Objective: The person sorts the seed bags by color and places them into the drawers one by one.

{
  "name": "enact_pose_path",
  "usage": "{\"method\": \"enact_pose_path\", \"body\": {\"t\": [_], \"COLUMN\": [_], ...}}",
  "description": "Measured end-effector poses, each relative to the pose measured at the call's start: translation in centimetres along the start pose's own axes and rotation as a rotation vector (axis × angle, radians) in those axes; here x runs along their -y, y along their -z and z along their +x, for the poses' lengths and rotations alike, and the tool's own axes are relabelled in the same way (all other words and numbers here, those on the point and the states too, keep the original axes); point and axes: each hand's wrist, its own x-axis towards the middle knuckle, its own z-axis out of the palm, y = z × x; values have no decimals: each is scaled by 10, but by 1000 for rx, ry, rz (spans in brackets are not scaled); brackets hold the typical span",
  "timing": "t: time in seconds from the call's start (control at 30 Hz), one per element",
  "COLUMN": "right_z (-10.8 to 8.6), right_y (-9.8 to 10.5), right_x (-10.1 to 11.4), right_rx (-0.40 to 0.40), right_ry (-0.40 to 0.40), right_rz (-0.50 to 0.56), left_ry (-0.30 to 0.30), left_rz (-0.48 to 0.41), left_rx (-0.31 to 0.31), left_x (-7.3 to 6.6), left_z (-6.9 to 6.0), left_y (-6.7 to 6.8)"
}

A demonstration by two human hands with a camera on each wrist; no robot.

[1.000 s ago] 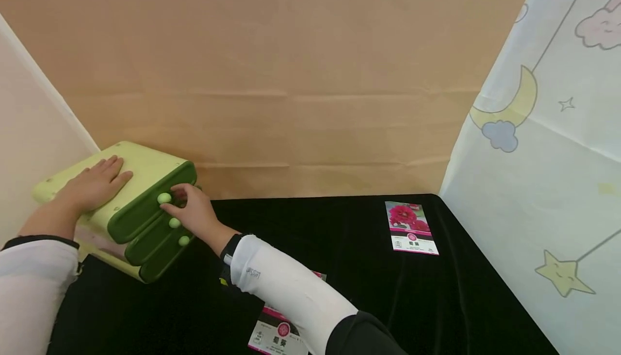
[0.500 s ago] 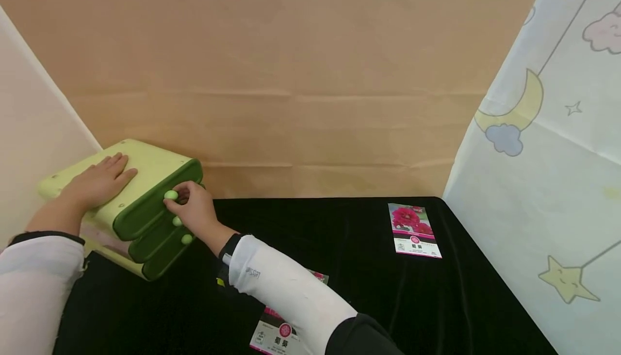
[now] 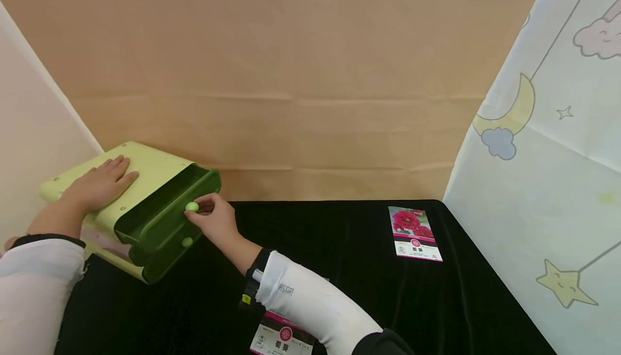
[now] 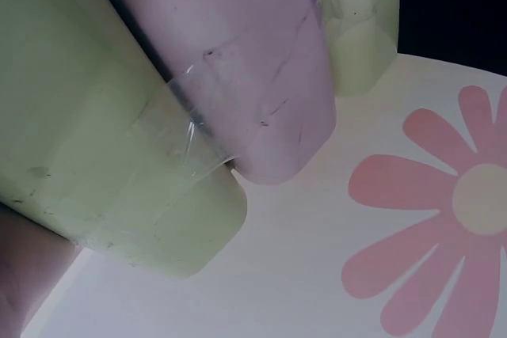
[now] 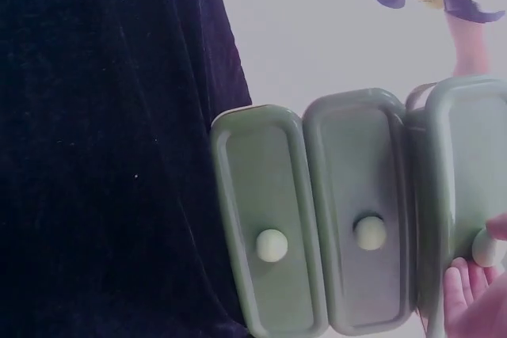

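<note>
A small chest of drawers [image 3: 160,164] with a pale green top and dark green fronts stands at the left in the head view. My left hand [image 3: 99,185] rests flat on its top, fingers spread. With thumb and fingers, my right hand [image 3: 218,223] pinches the light green round knob [image 3: 192,207] of the top drawer [image 3: 170,212], which is pulled partly out. In the right wrist view, the middle drawer [image 5: 360,148] and bottom drawer [image 5: 261,172] are closed, each with a round knob. The left wrist view shows the chest's pale green and purple side [image 4: 230,45], with clear tape across it.
A card with pink flowers [image 3: 412,231] lies on the black cloth [image 3: 359,269] at the right. Another card [image 3: 281,336] lies near the front, partly under my right sleeve. A brown paper wall [image 3: 310,102] stands behind, and a patterned white sheet [image 3: 548,182] at the right.
My right hand has closed its fingers on the top knob and moved toward the right, drawing the top drawer partly out. The left hand has stayed on the chest's top.
</note>
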Motion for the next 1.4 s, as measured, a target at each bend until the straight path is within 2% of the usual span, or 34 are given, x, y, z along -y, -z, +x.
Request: {"method": "enact_pose_path", "body": {"t": [0.27, 0.53, 1.03, 1.2, 1.3, 1.4], "right_z": [-11, -21, -31, -34, -37, -43], "right_y": [24, 41, 54, 58, 68, 89], "right_x": [-4, -7, -17, -20, -22, -31], "right_rx": [44, 47, 27, 55, 94, 139], "right_ry": [19, 9, -18, -11, -22, -55], "right_rz": [11, 8, 30, 45, 14, -78], "left_ry": [7, 3, -2, 11, 14, 11], "left_rz": [17, 15, 11, 12, 11, 8], "left_rx": [-3, -7, -15, -16, -25, -31], "left_x": [-1, -2, -6, -8, -9, -10], "left_z": [1, 3, 10, 8, 7, 6], "left_y": [3, 0, -3, -6, -6, -5]}}
